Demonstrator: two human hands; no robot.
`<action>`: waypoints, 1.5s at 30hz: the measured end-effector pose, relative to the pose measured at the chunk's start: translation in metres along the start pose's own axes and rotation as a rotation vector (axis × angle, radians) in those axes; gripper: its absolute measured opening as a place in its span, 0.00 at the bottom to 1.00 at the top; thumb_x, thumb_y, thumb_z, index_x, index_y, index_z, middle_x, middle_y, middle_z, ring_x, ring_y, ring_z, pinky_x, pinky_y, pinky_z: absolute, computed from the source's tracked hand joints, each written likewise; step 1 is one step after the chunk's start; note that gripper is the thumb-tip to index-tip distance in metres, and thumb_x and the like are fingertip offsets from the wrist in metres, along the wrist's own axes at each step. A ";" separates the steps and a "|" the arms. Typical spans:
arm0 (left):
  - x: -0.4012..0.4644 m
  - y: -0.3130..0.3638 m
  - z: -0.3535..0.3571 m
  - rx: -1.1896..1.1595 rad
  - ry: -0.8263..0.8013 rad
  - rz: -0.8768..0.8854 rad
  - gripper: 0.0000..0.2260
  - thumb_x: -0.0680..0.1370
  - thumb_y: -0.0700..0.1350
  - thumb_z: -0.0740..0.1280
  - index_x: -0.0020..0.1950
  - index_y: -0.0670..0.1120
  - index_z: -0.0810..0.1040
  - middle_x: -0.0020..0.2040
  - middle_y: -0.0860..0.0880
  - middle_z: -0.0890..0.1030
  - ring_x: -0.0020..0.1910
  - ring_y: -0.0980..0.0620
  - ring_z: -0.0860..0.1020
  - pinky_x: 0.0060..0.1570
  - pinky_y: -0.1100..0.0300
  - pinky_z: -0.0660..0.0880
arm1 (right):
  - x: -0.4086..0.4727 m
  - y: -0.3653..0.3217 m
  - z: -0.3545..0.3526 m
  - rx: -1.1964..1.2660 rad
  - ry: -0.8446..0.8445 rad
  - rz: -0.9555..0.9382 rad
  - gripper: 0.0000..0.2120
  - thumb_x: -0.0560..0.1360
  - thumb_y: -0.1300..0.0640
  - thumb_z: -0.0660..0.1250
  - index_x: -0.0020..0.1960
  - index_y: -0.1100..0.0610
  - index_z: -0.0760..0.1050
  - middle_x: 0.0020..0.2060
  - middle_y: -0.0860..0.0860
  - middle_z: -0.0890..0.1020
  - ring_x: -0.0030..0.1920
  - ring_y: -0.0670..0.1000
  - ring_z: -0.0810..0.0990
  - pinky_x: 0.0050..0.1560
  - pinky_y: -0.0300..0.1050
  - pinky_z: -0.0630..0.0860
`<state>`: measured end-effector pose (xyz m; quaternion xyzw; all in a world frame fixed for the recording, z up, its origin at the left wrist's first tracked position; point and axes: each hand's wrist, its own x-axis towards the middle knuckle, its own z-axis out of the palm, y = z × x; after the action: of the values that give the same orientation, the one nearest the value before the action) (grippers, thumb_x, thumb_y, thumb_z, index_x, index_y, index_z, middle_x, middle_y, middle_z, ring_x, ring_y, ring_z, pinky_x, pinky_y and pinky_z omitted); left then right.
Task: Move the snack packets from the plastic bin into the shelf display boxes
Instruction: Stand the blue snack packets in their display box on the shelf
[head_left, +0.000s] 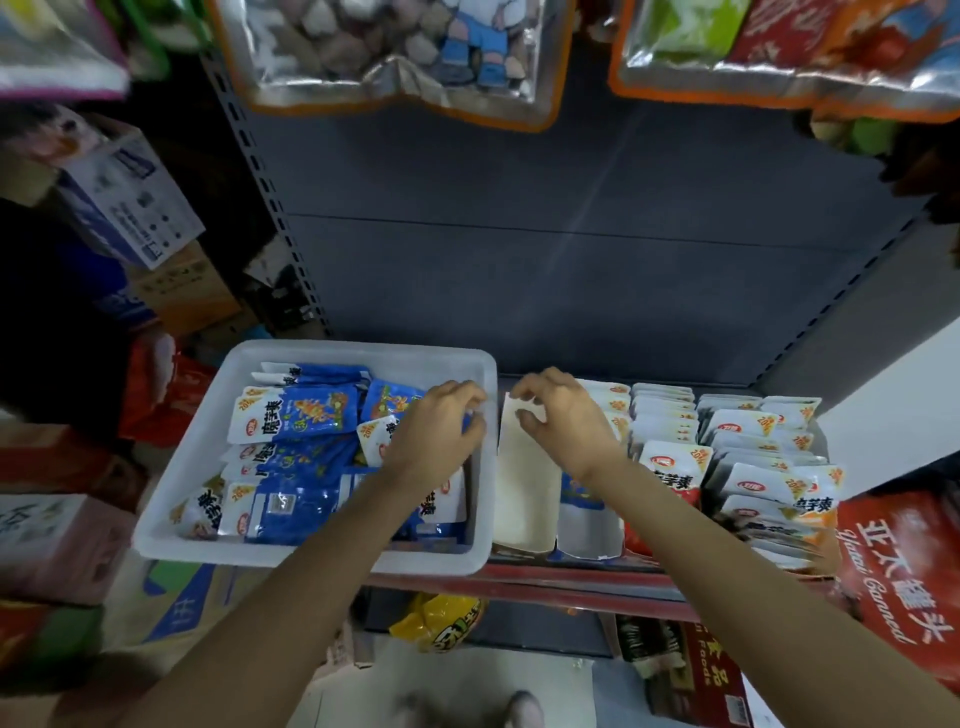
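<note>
A white plastic bin (171, 499) stands on the left of the shelf, holding several blue snack packets (306, 415). My left hand (436, 436) is inside the bin by its right wall, fingers curled down around a blue packet there. Right of the bin stands an empty white display box (524, 499). My right hand (561, 421) hovers over the far end of that box with fingers loosely curled and nothing in them. The neighbouring display box (589, 535) holds a few blue packets, partly hidden by my right forearm.
Further right, display boxes hold rows of white and red packets (670, 467) and white and orange ones (769, 467). Large snack bags (395, 52) hang above. Cartons (130, 197) are stacked at the left, a red carton (904, 571) at the right, a yellow bag (441, 618) below the shelf edge.
</note>
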<state>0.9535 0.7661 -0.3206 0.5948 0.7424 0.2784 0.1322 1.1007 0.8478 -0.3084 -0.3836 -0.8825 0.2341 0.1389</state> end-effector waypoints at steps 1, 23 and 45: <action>-0.004 -0.010 -0.007 0.008 0.021 -0.009 0.09 0.77 0.41 0.63 0.56 0.44 0.77 0.51 0.47 0.80 0.49 0.50 0.78 0.49 0.51 0.77 | 0.004 -0.009 0.006 0.022 -0.015 -0.002 0.10 0.75 0.62 0.64 0.56 0.59 0.75 0.52 0.56 0.75 0.54 0.54 0.73 0.52 0.46 0.71; -0.047 -0.245 -0.145 0.171 -0.112 -0.265 0.28 0.73 0.44 0.70 0.71 0.47 0.65 0.74 0.47 0.58 0.71 0.47 0.61 0.65 0.52 0.66 | 0.087 -0.183 0.191 -0.092 -0.473 0.167 0.33 0.80 0.49 0.60 0.78 0.51 0.45 0.77 0.52 0.43 0.77 0.56 0.44 0.75 0.52 0.51; -0.048 -0.247 -0.160 -0.179 -0.042 -0.187 0.15 0.77 0.39 0.66 0.63 0.43 0.74 0.60 0.45 0.75 0.58 0.50 0.74 0.45 0.71 0.63 | 0.083 -0.209 0.181 0.103 -0.126 0.328 0.37 0.67 0.53 0.76 0.69 0.51 0.61 0.60 0.57 0.67 0.61 0.57 0.70 0.62 0.51 0.71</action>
<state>0.6818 0.6449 -0.3381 0.5147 0.7638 0.3174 0.2258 0.8405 0.7288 -0.3484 -0.4993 -0.8018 0.3223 0.0628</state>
